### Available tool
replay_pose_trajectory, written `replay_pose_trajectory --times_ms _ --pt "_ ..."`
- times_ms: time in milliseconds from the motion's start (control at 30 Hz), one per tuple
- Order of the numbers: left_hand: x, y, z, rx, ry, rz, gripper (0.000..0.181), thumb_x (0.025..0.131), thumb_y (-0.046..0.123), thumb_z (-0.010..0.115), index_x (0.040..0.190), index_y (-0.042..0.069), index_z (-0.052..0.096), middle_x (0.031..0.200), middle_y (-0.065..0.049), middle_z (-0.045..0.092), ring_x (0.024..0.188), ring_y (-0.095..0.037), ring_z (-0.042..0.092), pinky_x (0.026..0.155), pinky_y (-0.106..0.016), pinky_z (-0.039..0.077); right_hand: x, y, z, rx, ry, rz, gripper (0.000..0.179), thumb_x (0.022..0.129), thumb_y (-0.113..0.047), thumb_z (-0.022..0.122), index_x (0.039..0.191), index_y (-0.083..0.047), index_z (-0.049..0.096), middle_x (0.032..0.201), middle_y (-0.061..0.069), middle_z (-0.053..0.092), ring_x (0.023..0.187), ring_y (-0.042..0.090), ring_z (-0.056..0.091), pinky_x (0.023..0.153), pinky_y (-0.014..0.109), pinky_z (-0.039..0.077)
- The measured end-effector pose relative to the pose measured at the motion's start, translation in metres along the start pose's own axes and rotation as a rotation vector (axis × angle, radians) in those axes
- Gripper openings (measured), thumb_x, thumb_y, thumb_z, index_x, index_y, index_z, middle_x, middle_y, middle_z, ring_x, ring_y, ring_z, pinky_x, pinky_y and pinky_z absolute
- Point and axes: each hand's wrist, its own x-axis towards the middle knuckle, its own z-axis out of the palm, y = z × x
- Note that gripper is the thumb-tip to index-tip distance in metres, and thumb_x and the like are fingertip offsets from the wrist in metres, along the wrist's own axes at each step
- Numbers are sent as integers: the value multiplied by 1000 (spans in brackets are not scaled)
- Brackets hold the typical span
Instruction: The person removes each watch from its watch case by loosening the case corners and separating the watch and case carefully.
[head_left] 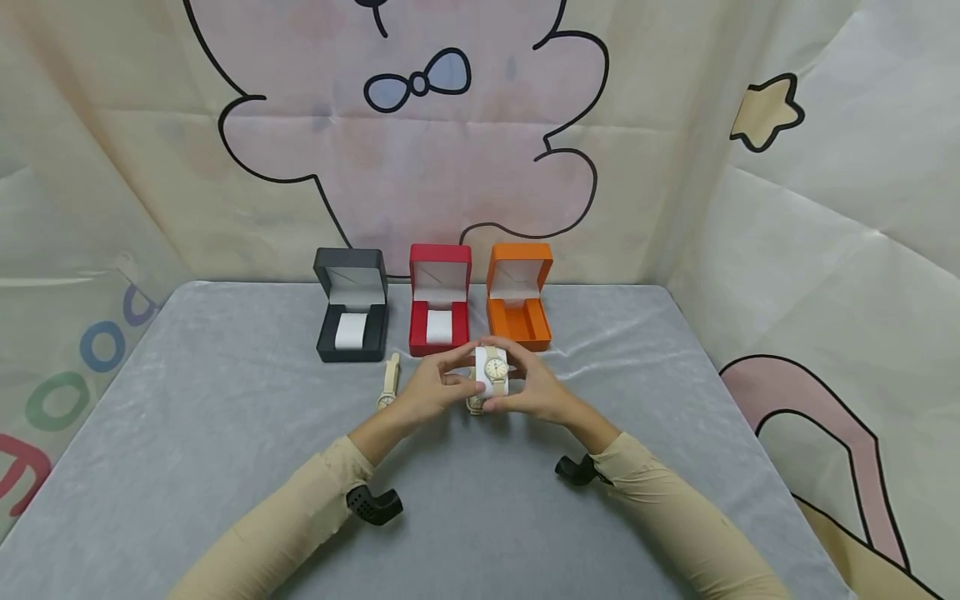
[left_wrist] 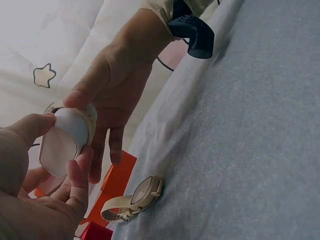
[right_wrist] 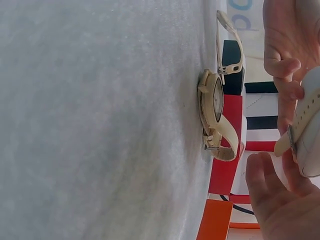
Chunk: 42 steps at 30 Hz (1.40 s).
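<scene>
Both hands hold a white watch cushion (head_left: 482,372) above the table, and a cream-strapped wristwatch (head_left: 496,367) is wrapped around it, dial facing up. My left hand (head_left: 441,385) pinches the cushion at its left side; in the left wrist view its thumb and fingers press the cushion's flat end (left_wrist: 59,150). My right hand (head_left: 536,387) grips from the right, its thumb on the watch strap (left_wrist: 90,122). Below the hands a second cream watch (left_wrist: 144,194) lies on the cloth, partly hidden in the head view. Left of it lies a third watch (head_left: 390,379).
Three lidded boxes stand raised-lid along the back: black (head_left: 352,342), red (head_left: 440,343) and orange (head_left: 520,340). White cushions sit in the black and red ones; the orange one shows its bare inside. Grey cloth (head_left: 225,417) covers the table, with printed curtains (head_left: 660,150) around it.
</scene>
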Motion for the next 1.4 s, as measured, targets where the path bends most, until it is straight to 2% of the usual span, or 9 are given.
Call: replay_pose_trajectory --times_ms 167,367,700,833,1000,1233,1400 --pt "-1 1 -1 -6 -13 15 70 94 11 70 157 13 38 148 -21 52 97 -18 72 87 -24 58 1 0 3 17 18 4 82 75 -6 88 147 -15 48 139 10 58 102 23 61 90 38 54" --pt "-1 1 -2 -13 -35 23 70 95 11 68 157 10 36 147 -22 52 96 -17 72 85 -21 56 1 -3 5 27 21 -2 81 76 2 83 148 -10 46 141 15 57 97 24 63 84 30 56" --pt "0 -2 -5 -34 -50 8 73 94 8 68 158 11 34 151 -22 48 101 -17 72 87 -22 58 1 -7 3 15 -44 -20 75 81 -3 81 147 -11 46 134 17 59 87 23 70 86 40 58" --pt "-1 -1 -7 -35 -65 -4 73 94 9 69 158 12 35 152 -20 49 106 -22 72 90 -26 58 3 -7 1 41 -77 -33 78 79 -2 83 146 -11 45 140 19 53 92 24 69 88 37 58" --pt "-4 1 -12 -29 -89 -31 71 94 10 70 157 13 37 152 -18 48 111 -26 70 95 -32 58 3 -4 -1 54 -110 -44 80 76 -9 89 142 -11 45 143 13 50 99 24 66 90 35 56" --pt "-2 0 -16 -58 -102 -8 66 93 7 71 152 11 42 147 -22 50 103 -24 72 89 -30 59 5 -4 -1 33 -76 -29 80 72 -23 93 135 -9 45 135 12 50 86 24 67 82 32 56" --pt "-2 -2 -17 -49 -75 -5 68 93 8 71 153 12 41 145 -22 51 99 -22 72 87 -27 59 5 -6 1 19 -47 6 77 75 -17 91 137 -12 47 135 10 52 85 25 66 81 32 56"
